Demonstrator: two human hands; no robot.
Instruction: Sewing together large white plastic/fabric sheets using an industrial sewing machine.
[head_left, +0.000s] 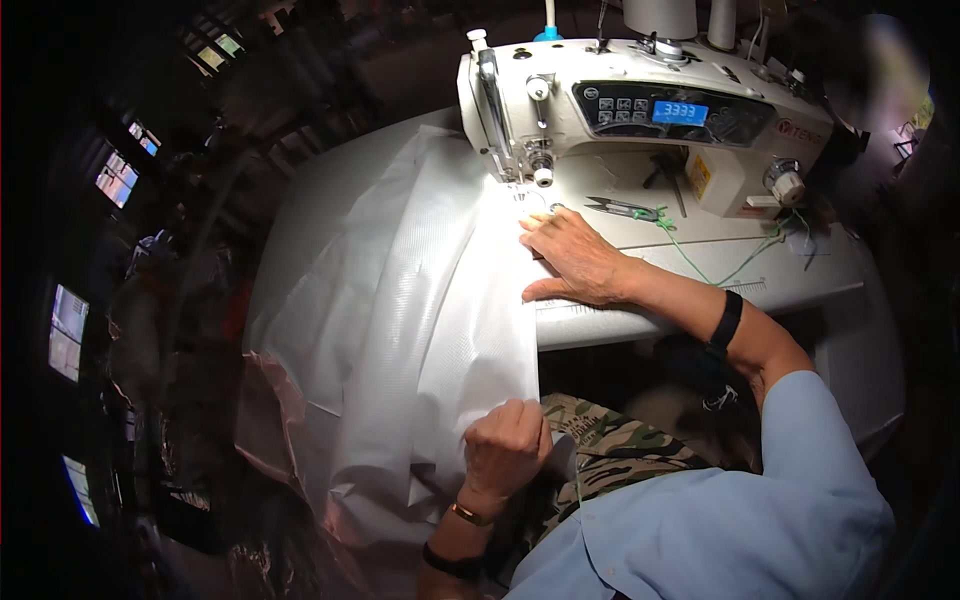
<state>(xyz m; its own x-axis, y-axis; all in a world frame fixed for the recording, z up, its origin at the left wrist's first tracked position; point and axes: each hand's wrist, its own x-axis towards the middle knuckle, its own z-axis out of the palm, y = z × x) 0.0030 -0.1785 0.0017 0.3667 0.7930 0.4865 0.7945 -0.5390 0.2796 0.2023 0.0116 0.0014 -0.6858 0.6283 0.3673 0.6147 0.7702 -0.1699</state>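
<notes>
From the left hand (508,443), gripping its edge, the white sheet (440,290) runs lengthwise to, seemingly under, the glare-lit sewing machine (640,110); the spread right hand (580,262) is nearer there.

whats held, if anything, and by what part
The left hand holds the sheet by its right edge. The right hand lies at that edge, further up; whether it grips cannot be told.
</notes>
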